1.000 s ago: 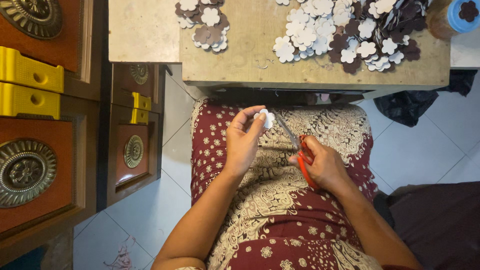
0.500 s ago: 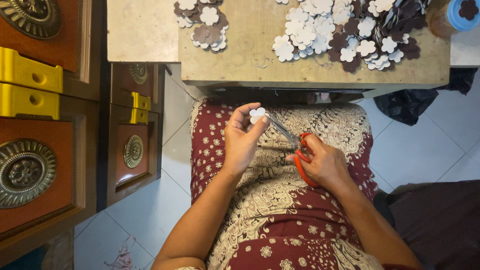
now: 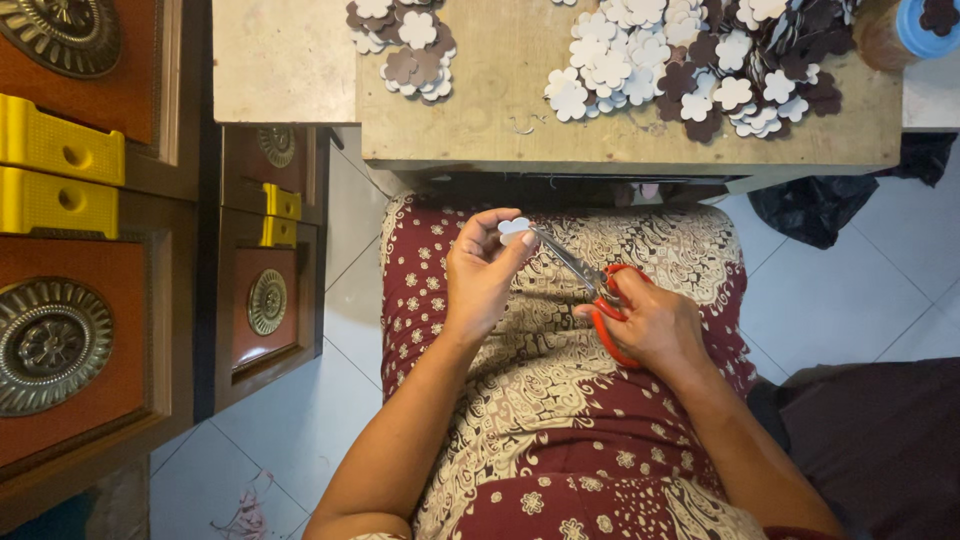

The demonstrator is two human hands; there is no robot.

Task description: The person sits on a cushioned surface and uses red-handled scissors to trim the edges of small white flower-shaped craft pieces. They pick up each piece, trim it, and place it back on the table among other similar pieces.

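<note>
My left hand (image 3: 482, 272) pinches a small white flower-shaped cutout (image 3: 514, 229) between thumb and fingers, above my lap. My right hand (image 3: 648, 322) grips red-handled scissors (image 3: 590, 290); their metal blades point up-left and meet the edge of the cutout. Both hands hover over a patterned maroon and cream cloth (image 3: 560, 400) on my lap.
A low wooden table (image 3: 480, 90) lies ahead, carrying piles of white and brown flower cutouts (image 3: 700, 70) and a smaller pile (image 3: 405, 40). Carved red-brown wooden panels (image 3: 90, 330) with yellow blocks (image 3: 55, 170) stand at left. A dark bag (image 3: 815, 205) sits on the white tiled floor at right.
My left hand has turned the white cutout slightly and shifted a little left, while the scissors stayed at its edge. My right hand barely moved.
</note>
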